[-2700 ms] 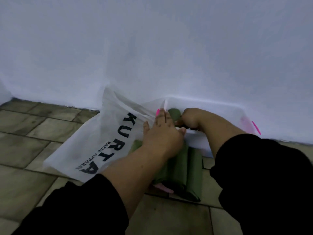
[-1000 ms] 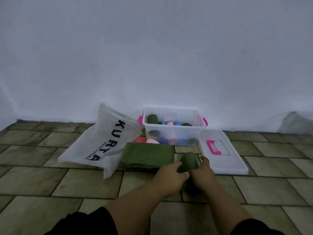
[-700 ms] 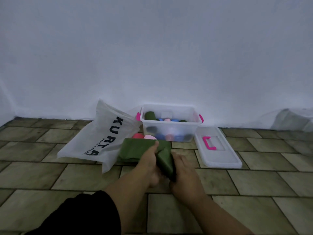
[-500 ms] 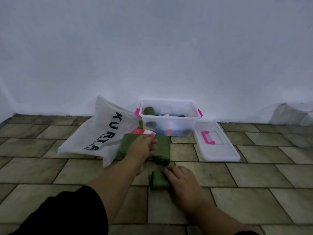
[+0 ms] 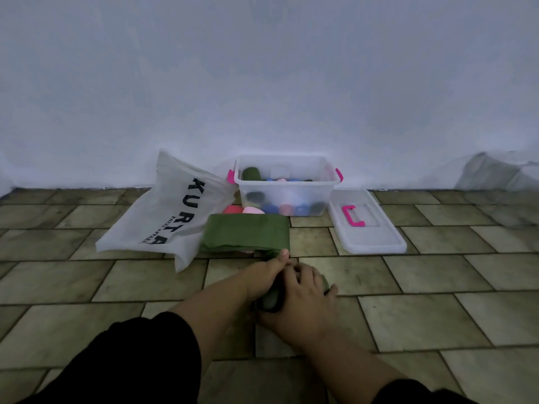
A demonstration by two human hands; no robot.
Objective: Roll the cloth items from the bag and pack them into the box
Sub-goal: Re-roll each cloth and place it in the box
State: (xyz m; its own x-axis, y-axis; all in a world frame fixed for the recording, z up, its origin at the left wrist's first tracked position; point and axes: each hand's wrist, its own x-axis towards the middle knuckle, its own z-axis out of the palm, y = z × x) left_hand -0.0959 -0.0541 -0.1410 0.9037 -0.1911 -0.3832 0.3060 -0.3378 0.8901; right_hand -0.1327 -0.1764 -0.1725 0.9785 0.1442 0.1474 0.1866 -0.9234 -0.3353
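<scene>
Item 1: green cloth roll [image 5: 272, 298], small, dark green, lying on the tiled floor [image 5: 408, 313] near frame centre, at about 6 o'clock from the box. Mostly covered by both hands; one rounded end shows between them.

Item 2: left hand [image 5: 262, 277], reaching in from 7 o'clock, bare forearm, black sleeve [image 5: 140, 360] pushed back. Fingers curled over the top and left side of the roll, thumb tip pointing toward 12 o'clock. Grasping the roll.

Item 3: right hand [image 5: 300, 301], entering from 5 o'clock, palm down, fingers wrapped over the right part of the same roll. Grasping it as well.

Item 4: folded green cloth [image 5: 246, 233], flat, rectangular, on the floor at 12 o'clock from the hands, its near edge just beside the left thumb. Its left edge lies at the mouth of the bag.

Item 5: white bag [image 5: 163, 220], lettered "KURTA", slumped on the floor at 10 o'clock from the hands, touching the box's left side.

Item 6: pink cloth pieces [image 5: 245, 209], two rounded shapes, between bag mouth and box, behind the folded cloth.

Item 7: clear plastic box [image 5: 287, 186], pink side latches, open, against the wall [image 5: 262, 77] at 12 o'clock. Holds rolled cloths in green, blue, pink and dark tones; count unclear.

Item 8: box lid [image 5: 366, 223], clear with pink handle, flat on the floor at 3 o'clock from the box, touching it.
</scene>
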